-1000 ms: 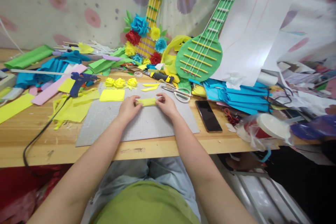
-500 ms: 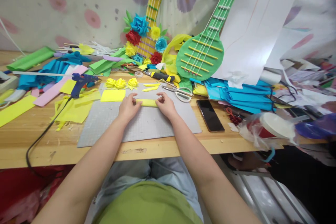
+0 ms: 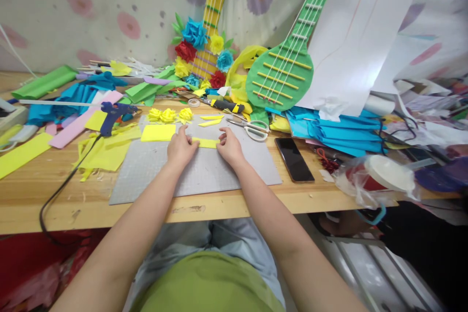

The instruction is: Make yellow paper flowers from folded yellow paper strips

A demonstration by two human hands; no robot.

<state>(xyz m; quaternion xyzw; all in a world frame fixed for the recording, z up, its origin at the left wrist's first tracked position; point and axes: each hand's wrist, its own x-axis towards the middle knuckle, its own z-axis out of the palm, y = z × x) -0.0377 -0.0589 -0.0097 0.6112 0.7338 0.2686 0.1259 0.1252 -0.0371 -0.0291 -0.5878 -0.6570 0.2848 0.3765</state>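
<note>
A folded yellow paper strip (image 3: 206, 143) lies on the grey cutting mat (image 3: 204, 175). My left hand (image 3: 181, 147) presses its left end with fingers curled down on it. Opposite it, my right hand (image 3: 229, 145) holds down the right end with its fingertips. A yellow paper square (image 3: 158, 132) lies just left of my left hand. Behind it sit three small yellow paper flowers (image 3: 169, 115), and two thin yellow strips (image 3: 209, 120) lie beyond the folded strip.
Scissors (image 3: 250, 129) and a black phone (image 3: 294, 159) lie right of the mat. A blue glue gun (image 3: 111, 114) with a black cord rests at the left. Paper guitars (image 3: 281, 70), paper flowers, blue and green paper piles crowd the back. A bagged white roll (image 3: 383, 175) sits far right.
The yellow strip looks flatter now and lies a little further from me. Both hands have stayed at its ends, pressing it to the mat.
</note>
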